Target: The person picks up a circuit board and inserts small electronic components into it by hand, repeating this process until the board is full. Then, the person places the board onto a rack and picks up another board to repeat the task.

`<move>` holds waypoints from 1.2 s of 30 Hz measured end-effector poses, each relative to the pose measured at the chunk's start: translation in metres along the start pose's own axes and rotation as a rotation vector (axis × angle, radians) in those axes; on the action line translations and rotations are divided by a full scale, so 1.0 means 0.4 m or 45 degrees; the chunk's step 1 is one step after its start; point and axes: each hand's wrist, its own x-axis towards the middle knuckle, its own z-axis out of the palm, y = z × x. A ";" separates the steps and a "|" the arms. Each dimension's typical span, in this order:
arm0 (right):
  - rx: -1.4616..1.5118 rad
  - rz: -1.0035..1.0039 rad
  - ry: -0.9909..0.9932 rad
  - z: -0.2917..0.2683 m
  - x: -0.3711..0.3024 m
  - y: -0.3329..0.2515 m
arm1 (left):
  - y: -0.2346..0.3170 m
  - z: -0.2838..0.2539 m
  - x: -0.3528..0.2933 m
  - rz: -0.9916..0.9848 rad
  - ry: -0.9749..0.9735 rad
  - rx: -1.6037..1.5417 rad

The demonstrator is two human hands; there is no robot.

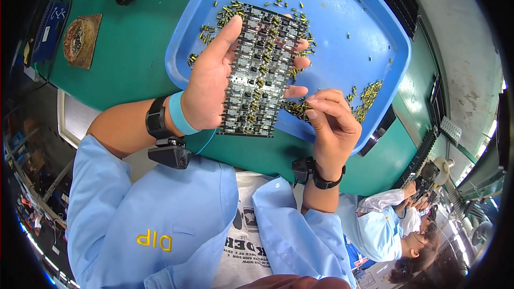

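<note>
Gripped across its width by my closed left hand [208, 86], the circuit board [250, 81] sits above the left side and near rim of the blue tray [342, 56]. My right hand [337, 123] has thumb and fingertips nearly meeting beside it; whether they pinch anything, I cannot tell. I'm probably setting small gold parts [368, 100] into the board; next calls for careful, steady placement.

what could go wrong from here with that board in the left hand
If the left hand tips the circuit board panel, the small cylindrical components along its middle might shift or drop, unless they are fixed, which I cannot tell. The panel's near end reaches past the rim of the blue tray, so pieces falling there could land on the green tabletop. The thin blue cord near that wrist might snag.
</note>
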 end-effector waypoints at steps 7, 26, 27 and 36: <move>-0.064 -0.072 -0.069 0.032 -0.021 -0.005 | 0.001 -0.008 0.006 0.004 -0.052 0.113; -0.356 -0.284 -0.288 0.105 -0.034 -0.025 | -0.009 -0.003 0.000 0.078 0.063 0.180; -0.353 -0.259 -0.274 0.107 -0.036 -0.024 | -0.009 -0.001 0.000 0.078 0.069 0.159; -0.327 -0.215 -0.232 0.111 -0.041 -0.023 | -0.010 0.000 0.001 0.074 0.086 0.128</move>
